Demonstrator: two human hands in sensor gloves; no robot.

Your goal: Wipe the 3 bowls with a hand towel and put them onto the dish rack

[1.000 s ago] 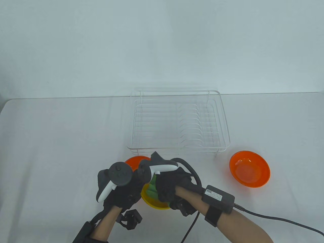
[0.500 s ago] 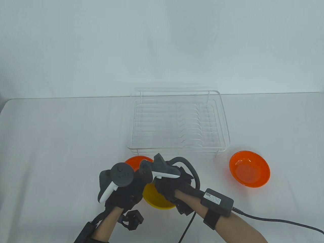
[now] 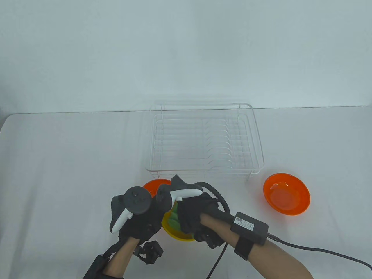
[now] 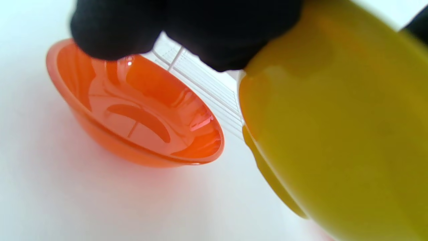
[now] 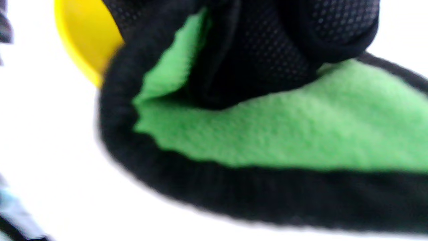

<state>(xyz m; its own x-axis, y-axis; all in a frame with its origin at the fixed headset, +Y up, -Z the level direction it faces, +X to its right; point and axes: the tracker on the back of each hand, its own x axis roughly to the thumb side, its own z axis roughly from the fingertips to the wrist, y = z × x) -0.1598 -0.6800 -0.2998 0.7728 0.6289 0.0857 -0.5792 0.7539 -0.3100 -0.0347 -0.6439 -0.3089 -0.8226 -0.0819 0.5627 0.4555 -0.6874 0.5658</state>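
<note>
My left hand point(image 3: 142, 218) grips the yellow bowl point(image 3: 174, 231) by its left side and holds it tilted above the table near the front edge. In the left wrist view its underside point(image 4: 337, 127) fills the right half. My right hand point(image 3: 193, 213) grips the green hand towel point(image 3: 174, 216) with a black hem point(image 5: 254, 190) and presses it into the bowl. One orange bowl point(image 3: 155, 186) sits on the table just behind my hands, partly hidden; it shows whole in the left wrist view point(image 4: 133, 110). A second orange bowl point(image 3: 286, 197) sits to the right. The white wire dish rack point(image 3: 205, 139) holds nothing.
A black cable point(image 3: 319, 251) runs from my right wrist unit off the right edge. The white table point(image 3: 66, 162) stretches left of the rack. A pale wall stands behind the table.
The right hand with the towel swept back and forth inside the yellow bowl; the green cloth was hidden half a second ago and shows again now. The bowl shifted slightly with it.
</note>
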